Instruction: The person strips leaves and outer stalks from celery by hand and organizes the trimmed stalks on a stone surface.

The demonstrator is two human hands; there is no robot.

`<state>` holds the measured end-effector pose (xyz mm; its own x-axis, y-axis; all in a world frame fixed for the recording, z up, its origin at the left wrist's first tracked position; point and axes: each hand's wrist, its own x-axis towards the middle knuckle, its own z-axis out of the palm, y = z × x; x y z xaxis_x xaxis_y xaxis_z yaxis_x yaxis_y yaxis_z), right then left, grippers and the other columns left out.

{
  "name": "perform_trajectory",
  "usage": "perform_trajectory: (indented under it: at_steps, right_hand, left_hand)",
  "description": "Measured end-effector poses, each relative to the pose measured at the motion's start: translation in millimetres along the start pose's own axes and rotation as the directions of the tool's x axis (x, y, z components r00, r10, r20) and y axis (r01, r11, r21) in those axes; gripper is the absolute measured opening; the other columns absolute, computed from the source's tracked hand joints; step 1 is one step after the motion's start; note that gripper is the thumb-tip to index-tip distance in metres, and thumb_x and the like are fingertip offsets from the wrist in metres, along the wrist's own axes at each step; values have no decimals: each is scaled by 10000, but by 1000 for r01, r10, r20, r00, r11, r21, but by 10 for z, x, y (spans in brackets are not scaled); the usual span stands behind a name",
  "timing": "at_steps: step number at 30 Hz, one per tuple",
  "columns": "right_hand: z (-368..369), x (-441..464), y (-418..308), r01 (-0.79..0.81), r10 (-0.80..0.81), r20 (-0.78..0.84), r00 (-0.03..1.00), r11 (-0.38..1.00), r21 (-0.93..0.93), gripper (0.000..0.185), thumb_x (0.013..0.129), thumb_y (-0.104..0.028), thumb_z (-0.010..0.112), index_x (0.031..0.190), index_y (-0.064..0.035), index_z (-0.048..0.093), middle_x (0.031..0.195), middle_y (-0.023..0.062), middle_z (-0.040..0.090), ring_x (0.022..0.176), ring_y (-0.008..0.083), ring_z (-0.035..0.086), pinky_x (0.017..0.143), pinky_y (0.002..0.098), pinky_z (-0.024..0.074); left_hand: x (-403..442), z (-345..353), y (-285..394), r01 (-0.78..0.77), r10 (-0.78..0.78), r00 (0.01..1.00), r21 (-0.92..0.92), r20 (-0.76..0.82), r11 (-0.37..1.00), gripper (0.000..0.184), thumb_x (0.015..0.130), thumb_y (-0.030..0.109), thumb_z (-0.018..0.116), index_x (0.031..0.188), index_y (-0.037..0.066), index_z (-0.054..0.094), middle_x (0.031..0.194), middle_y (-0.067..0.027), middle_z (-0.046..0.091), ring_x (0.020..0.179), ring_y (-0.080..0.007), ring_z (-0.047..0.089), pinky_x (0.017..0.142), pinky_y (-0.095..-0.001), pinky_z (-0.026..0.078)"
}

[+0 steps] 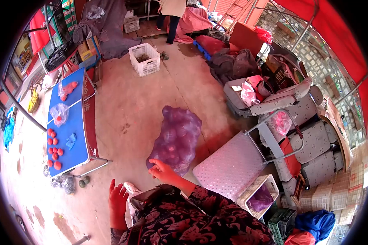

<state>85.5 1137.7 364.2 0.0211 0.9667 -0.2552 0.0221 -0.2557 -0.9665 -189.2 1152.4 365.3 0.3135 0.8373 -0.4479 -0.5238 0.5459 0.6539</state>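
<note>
A large purple mesh sack full of round produce lies on the concrete floor in front of me. My right hand is over the sack's near end, its fingers apart and loosely bent. Whether it touches the mesh I cannot tell. My left hand hangs to the left of my body, fingers spread, holding nothing. A patterned dark sleeve covers my right arm.
Left stands a blue table with tomatoes and plastic bags. A white crate sits ahead. On the right are a platform cart, a basket holding purple mesh, and grey seats. A person stands at the back.
</note>
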Motion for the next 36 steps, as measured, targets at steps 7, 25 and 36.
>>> perform_trajectory:
  at_steps: [7, 25, 36]
  right_hand:
    - [686, 1457, -322, -43, 45, -55, 997, 998, 37, 491, 933, -216, 549, 1333, -16, 345, 897, 47, 598, 740, 110, 585, 661, 267, 469]
    - [864, 4460, -1197, -55, 50, 31, 998, 980, 193, 490, 945, -233, 538, 1347, -36, 338, 961, 70, 609, 756, 113, 580, 679, 250, 458]
    - [-1457, 6438, -1704, -26, 27, -2, 1000, 987, 158, 420, 935, -167, 543, 1303, -32, 392, 923, 70, 607, 776, 122, 591, 719, 259, 477]
  left_hand:
    - [1344, -286, 1134, 129, -134, 983, 50, 124, 990, 509, 930, 248, 484, 1414, 209, 332, 1080, -7, 561, 924, -162, 540, 750, -311, 450]
    - [4087, 46, 2898, 183, -197, 976, 138, 92, 973, 534, 892, 223, 533, 1397, 207, 358, 1098, -40, 555, 935, -181, 556, 765, -330, 474]
    - [6495, 2122, 2940, 117, -133, 974, 92, 185, 989, 506, 911, 179, 534, 1389, 160, 370, 1118, -51, 571, 970, -187, 585, 792, -308, 483]
